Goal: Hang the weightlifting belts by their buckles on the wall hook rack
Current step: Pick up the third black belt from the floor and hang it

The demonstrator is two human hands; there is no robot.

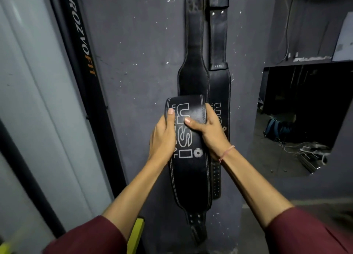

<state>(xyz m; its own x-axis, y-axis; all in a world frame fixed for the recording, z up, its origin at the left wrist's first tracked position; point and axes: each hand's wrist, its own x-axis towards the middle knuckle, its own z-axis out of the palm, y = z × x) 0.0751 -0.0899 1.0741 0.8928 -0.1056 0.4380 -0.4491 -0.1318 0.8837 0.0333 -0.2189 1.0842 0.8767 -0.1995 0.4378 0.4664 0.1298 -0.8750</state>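
Both hands are clamped on one black leather belt (pixel 191 177) in the middle of the frame, held up in front of a grey wall (pixel 133 62). Both forearms reach forward and up out of maroon sleeves (pixel 86 236). The left hand (pixel 162 139) grips the belt's left edge, with its thumb pressed flat on the front face and its fingers hidden behind. The right hand (pixel 209 133) grips the right edge at about the same height. Its thumb lies across the printing, and a thin pink thread (pixel 226 152) circles its wrist.

The belt is bent over at its top just above the thumbs. Its narrow end, punched with holes, hangs down toward the lower middle of the frame. Large outlined letters on the face read "USI". A smaller word runs beside them, but the left hand covers most of it, so it cannot be read. A small toothed round mark sits below the letters.

Two more black belts hang flat on the wall behind, running out of the frame's top edge. The left one (pixel 193 62) shows a plain face. The right one (pixel 218 43) has a small loop marked "US" and the same outlined lettering lower down, partly hidden by the right hand.

A black post (pixel 80 34) in the upper left reads "PROZVOFIT", with the last three letters in orange.
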